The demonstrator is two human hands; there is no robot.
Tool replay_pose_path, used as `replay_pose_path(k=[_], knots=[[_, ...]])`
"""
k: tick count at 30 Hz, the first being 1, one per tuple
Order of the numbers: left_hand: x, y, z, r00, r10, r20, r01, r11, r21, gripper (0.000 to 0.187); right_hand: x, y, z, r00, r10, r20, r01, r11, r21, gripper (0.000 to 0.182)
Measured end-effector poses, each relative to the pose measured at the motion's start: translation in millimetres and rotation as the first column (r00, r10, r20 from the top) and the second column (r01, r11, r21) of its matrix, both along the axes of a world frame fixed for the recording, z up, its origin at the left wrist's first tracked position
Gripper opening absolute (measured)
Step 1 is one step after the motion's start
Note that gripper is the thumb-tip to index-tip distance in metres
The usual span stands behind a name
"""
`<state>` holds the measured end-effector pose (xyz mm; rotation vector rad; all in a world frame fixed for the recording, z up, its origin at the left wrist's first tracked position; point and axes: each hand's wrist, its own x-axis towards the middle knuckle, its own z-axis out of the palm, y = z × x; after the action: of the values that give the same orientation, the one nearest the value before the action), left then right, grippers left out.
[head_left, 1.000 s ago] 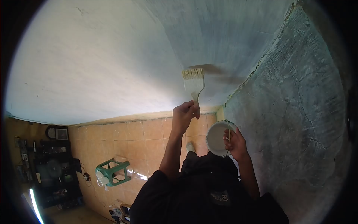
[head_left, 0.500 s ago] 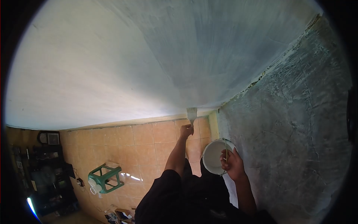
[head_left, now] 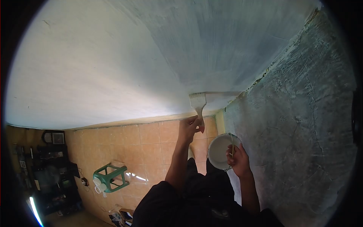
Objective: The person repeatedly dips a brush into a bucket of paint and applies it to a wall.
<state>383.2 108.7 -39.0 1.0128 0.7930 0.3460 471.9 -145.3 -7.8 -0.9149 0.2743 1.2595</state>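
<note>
My left hand [head_left: 190, 128] is closed around the handle of a wide paintbrush [head_left: 197, 101]. Its bristles point away from me and meet the pale wall [head_left: 113, 75] low down, above the floor edge. On my right, my right hand [head_left: 239, 159] grips the thin handle of a white bucket [head_left: 218, 153], its fingers wrapped over the handle above the opening. The bucket hangs close to the grey wall, and its inside looks whitish.
A rough, cracked grey wall [head_left: 298, 125] rises on the right and meets the painted wall in a corner. On the orange tiled floor [head_left: 149, 134] stands a green stool [head_left: 113, 178] with white cups [head_left: 99, 184]. Dark shelves [head_left: 49, 174] fill the far left.
My left hand has moved the paintbrush up the wall, away from the floor edge. My right hand and the bucket have shifted slightly up and right in view.
</note>
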Motion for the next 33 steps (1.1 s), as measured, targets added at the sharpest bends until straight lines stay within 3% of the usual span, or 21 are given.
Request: replay_pose_path(k=[4,7,8,10,11,15,17,23,25,27,31,33], knots=[[-9,-9,73,0.999,0.035,0.03,-0.038,0.994,0.1,0.024,-1,-1,-9,0.999,0.026,0.028,-0.026,1.0,0.012,0.05],[-11,-14,94,0.993,0.049,0.112,-0.068,0.982,0.178,0.023,-2,-2,-14,0.999,0.033,0.004,-0.033,0.999,0.03,0.049],[-8,-13,87,0.993,0.047,0.111,-0.066,0.982,0.175,0.023,-2,-3,-14,0.999,0.032,0.001,-0.032,0.999,0.023,0.048],[1,-4,54,0.993,0.033,0.117,-0.082,0.891,0.446,0.023,-3,-4,-15,1.0,0.032,-0.001,-0.032,0.999,0.015,0.047],[6,-1,34,0.992,0.032,0.12,-0.083,0.891,0.446,0.023,-4,-5,-17,1.0,0.014,-0.017,-0.014,1.0,0.008,0.047],[32,5,-100,0.999,0.05,0.004,-0.043,0.822,0.568,0.022,-4,-9,-20,0.999,-0.01,-0.03,0.009,1.0,-0.027,0.048],[37,5,-185,0.994,0.06,-0.093,0.001,0.837,0.547,0.021,-4,-10,-23,1.0,-0.009,-0.027,0.008,0.999,-0.034,0.047],[14,-11,-278,0.93,-0.059,-0.362,0.204,0.903,0.378,0.034,-8,-18,-30,0.999,-0.008,-0.047,0.006,0.999,-0.034,0.047],[4,-10,-272,0.937,-0.059,-0.344,0.172,0.936,0.307,0.036,-9,-20,-29,0.998,-0.015,-0.053,0.015,1.0,-0.015,0.046],[-5,-2,-264,0.957,-0.14,-0.255,0.132,0.99,-0.048,0.036,-8,-21,-26,0.999,-0.02,-0.049,0.019,1.0,-0.023,0.045],[-18,16,-207,0.967,-0.121,-0.224,0.09,0.986,-0.141,0.031,-9,-14,-25,0.998,-0.01,-0.054,0.008,1.0,-0.027,0.045],[-17,31,-180,0.991,-0.088,-0.097,0.073,0.987,-0.141,0.023,-8,-9,-23,0.999,0.005,-0.033,-0.006,1.0,-0.023,0.045]])
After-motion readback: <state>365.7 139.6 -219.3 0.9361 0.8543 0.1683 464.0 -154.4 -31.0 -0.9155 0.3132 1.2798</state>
